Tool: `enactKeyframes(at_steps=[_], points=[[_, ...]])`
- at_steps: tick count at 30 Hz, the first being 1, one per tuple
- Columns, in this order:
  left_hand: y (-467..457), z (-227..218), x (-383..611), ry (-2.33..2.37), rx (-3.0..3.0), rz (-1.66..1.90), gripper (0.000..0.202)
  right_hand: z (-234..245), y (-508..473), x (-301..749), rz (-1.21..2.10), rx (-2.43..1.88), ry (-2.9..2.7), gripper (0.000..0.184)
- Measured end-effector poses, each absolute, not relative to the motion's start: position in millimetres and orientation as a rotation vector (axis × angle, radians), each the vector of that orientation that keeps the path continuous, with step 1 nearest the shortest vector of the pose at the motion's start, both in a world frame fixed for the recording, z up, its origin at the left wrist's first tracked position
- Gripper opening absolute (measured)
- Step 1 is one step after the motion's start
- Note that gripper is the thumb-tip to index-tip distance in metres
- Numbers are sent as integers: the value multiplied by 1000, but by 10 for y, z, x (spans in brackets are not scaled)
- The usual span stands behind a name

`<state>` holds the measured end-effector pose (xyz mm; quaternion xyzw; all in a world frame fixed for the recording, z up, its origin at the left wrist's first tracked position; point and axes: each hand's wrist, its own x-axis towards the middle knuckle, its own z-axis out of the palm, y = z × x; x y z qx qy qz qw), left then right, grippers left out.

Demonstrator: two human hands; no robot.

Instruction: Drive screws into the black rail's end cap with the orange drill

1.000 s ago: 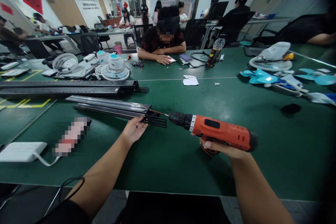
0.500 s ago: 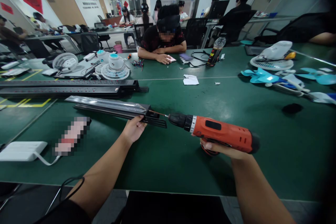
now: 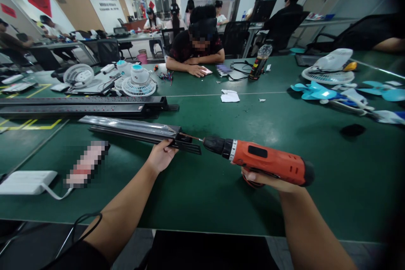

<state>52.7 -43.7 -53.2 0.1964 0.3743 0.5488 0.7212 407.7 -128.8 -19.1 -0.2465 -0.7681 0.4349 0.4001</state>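
My right hand (image 3: pixel 265 179) is wrapped round the handle of an orange and black cordless drill (image 3: pixel 268 160), which points left. From its chuck a long thin bit (image 3: pixel 191 136) reaches to the right end of a long black metal profile (image 3: pixel 133 132). Whether the bit's tip sits in a screw or a hole there is hidden. My left hand (image 3: pixel 162 156) grips this profile close to that same end, thumb on top and fingers underneath. A clear, shiny strip lies along the profile's upper face.
Beyond the profile lie more long black profiles (image 3: pixel 79 107). White fan parts (image 3: pixel 139 82) stand at the back left, blue fan blades (image 3: pixel 313 91) at the right. A bottle (image 3: pixel 261 62) and paper scrap (image 3: pixel 230 96) lie farther back. A white power bank (image 3: pixel 28 182) is front left. A person (image 3: pixel 199 46) leans on the far edge.
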Motion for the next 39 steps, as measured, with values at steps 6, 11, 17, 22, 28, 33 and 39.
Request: enactKeyframes(at_steps=[6,11,17,22,28,33,39], points=[[-448,-515,533,826,461,1221,39,-178,-1291,4067,1057,-644,-1938,5],[-452,-499,555,816,468,1217,43,-180,-1312,4081,1117,-701,-1917,8],[-446,-511,560,818,482,1222,37,-199,-1294,4073,1054,-635,-1936,8],[-437,-533,547,819,493,1203,39,-160,-1294,4067,1046,-647,-1951,10],[-439,-512,549,836,458,1210,44,-143,-1312,4060,1080,-677,-1926,17],[-446,-479,558,835,436,1210,44,-170,-1315,4070,1089,-665,-1927,17],[-440,-488,547,829,447,1208,40,-190,-1323,4097,1075,-681,-1928,23]])
